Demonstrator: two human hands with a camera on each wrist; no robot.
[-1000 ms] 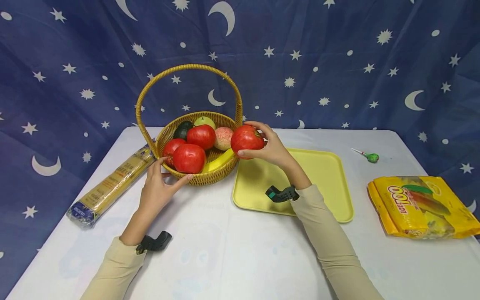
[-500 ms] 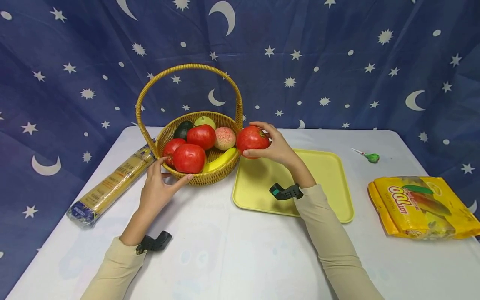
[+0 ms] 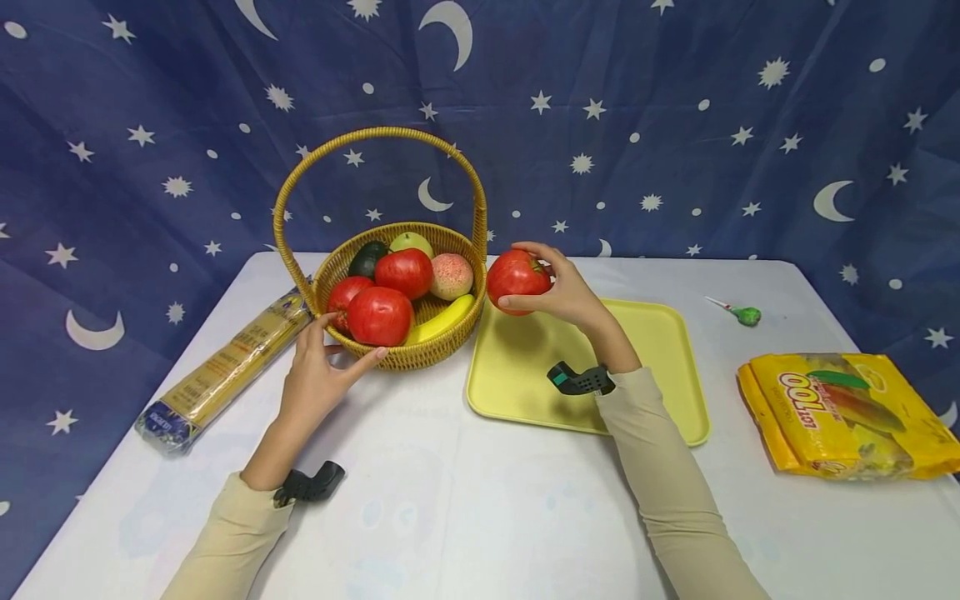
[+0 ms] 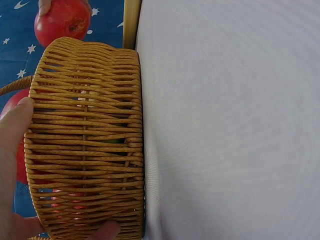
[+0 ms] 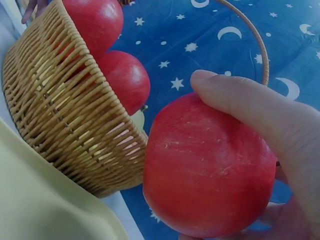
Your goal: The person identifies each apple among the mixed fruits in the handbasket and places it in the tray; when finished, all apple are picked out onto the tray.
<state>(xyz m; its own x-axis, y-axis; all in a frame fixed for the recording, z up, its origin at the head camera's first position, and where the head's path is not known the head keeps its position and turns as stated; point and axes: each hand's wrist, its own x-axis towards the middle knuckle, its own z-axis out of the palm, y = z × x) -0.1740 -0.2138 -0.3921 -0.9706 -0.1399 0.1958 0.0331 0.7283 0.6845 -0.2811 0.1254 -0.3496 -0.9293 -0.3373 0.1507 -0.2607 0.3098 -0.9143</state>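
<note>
In the head view my right hand [image 3: 566, 292] holds a large red apple [image 3: 517, 282] in the air, just right of the wicker basket [image 3: 420, 357] and above the yellow tray [image 3: 487, 408]. The right wrist view shows the thumb lying over the apple [image 5: 210, 165], with fingertips at its far side. My left hand [image 3: 315, 375] holds the basket's near left side; its thumb [image 4: 20, 117] touches the rim. Inside the basket are red fruits [image 3: 380, 317], a banana [image 3: 442, 321], a pinkish peach [image 3: 452, 277], a pale green fruit [image 3: 411, 242] and a dark green one [image 3: 367, 259].
A long pack of spaghetti [image 3: 225, 367] lies left of the basket. On the right are a green lollipop [image 3: 747, 316] and a yellow snack bag [image 3: 847, 414]. The basket's tall handle [image 3: 382, 133] arches over the fruit. A blue starry cloth [image 3: 637, 125] hangs behind the table.
My right hand has carried the apple rightward, from against the basket's right rim to a spot beside it over the tray. The left hand and the basket have stayed in place.
</note>
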